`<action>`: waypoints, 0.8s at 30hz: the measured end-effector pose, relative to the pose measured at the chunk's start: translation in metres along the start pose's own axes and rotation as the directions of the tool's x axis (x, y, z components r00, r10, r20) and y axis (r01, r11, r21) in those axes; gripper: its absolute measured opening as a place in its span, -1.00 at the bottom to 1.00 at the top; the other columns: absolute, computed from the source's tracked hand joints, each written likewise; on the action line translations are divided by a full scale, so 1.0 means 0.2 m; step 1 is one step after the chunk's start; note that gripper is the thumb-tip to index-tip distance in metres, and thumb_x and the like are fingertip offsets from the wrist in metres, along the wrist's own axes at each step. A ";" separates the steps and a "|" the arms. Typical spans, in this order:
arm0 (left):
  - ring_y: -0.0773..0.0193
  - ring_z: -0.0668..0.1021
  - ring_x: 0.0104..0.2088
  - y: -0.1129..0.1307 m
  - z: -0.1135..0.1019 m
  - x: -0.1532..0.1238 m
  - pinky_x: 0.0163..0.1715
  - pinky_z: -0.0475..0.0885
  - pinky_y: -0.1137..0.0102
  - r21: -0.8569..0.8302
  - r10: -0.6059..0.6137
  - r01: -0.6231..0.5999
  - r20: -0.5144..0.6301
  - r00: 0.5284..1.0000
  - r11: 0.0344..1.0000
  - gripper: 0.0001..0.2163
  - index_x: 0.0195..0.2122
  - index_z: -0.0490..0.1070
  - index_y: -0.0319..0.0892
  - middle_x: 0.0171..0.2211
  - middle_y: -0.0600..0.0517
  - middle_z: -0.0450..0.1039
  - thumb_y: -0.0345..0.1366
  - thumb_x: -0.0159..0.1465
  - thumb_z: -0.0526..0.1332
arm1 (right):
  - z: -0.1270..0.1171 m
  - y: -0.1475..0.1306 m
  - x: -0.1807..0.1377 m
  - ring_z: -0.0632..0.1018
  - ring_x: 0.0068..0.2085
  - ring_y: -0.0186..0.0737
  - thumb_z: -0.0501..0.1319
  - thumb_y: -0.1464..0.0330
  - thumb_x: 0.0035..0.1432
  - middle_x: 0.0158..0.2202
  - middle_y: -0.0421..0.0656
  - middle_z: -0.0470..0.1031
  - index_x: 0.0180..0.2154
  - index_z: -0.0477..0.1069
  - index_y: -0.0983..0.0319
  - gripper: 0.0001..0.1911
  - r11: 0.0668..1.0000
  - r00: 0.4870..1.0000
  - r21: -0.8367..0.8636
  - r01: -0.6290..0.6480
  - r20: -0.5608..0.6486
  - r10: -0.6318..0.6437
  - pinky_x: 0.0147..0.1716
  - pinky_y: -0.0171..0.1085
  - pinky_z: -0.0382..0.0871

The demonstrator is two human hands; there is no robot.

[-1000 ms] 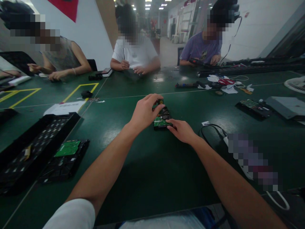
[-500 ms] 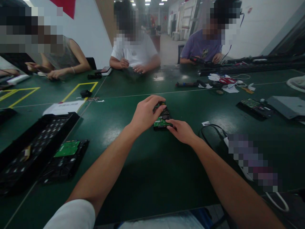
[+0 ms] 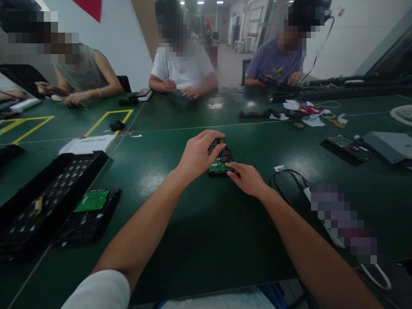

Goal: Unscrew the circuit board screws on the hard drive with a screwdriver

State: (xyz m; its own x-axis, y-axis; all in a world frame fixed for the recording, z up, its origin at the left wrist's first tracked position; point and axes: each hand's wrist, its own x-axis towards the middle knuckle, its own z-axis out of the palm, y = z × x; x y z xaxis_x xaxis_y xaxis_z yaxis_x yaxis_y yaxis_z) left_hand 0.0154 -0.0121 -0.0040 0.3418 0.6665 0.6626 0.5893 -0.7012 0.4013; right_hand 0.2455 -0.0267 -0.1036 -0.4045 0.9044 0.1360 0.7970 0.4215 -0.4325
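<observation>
A hard drive (image 3: 220, 165) with a green circuit board and black casing lies on the dark green table in front of me. Above it, my left hand (image 3: 200, 154) is closed, thumb and index finger pinching a small dark screwdriver (image 3: 221, 141) with a yellow ring; its thin shaft seems to point down at the board. The fingers partly cover the far side of the drive. At the near right corner, my right hand (image 3: 247, 178) grips the drive's edge between thumb and fingers.
On the left stand a long black tray (image 3: 54, 193) and a second drive with a green board (image 3: 92, 201). A power strip (image 3: 322, 214) with a cable lies right. Another board unit (image 3: 347, 148) sits beside a grey box (image 3: 389, 146). Several people sit across the table.
Both hands keep the same hold on the drive and the screwdriver. The whole view has shifted very slightly; nothing else has clearly moved.
</observation>
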 end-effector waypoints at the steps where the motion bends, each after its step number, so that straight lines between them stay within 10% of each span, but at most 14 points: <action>1: 0.21 0.64 -0.06 0.00 0.00 0.00 0.05 0.52 0.27 -0.002 0.000 0.000 0.000 1.000 1.000 -0.83 0.01 0.51 -0.13 -0.04 -0.03 0.62 -0.35 0.40 0.26 | 0.00 0.00 0.00 0.56 -0.23 -0.16 0.12 0.14 0.48 -0.14 -0.09 0.61 0.29 0.42 0.11 -0.54 1.000 1.000 -0.002 0.004 0.001 -0.004 -0.22 -0.22 0.37; 24: 0.19 0.68 -0.08 -0.02 0.00 0.00 -0.01 0.57 0.26 -0.007 -0.051 0.051 0.017 0.999 0.999 -0.82 0.02 0.47 -0.11 -0.03 -0.03 0.64 -0.31 0.40 0.27 | -0.01 -0.01 0.00 0.57 -0.22 -0.14 0.12 0.14 0.48 -0.13 -0.08 0.60 0.29 0.42 0.11 -0.54 1.000 1.000 -0.013 -0.005 0.005 0.005 -0.23 -0.22 0.36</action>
State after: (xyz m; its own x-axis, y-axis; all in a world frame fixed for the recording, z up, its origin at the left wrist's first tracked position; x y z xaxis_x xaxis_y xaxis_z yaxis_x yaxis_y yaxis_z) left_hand 0.0127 -0.0095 -0.0060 0.3239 0.7058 0.6301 0.6009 -0.6679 0.4392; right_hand 0.2448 -0.0273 -0.1016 -0.4025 0.9063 0.1290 0.8050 0.4175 -0.4216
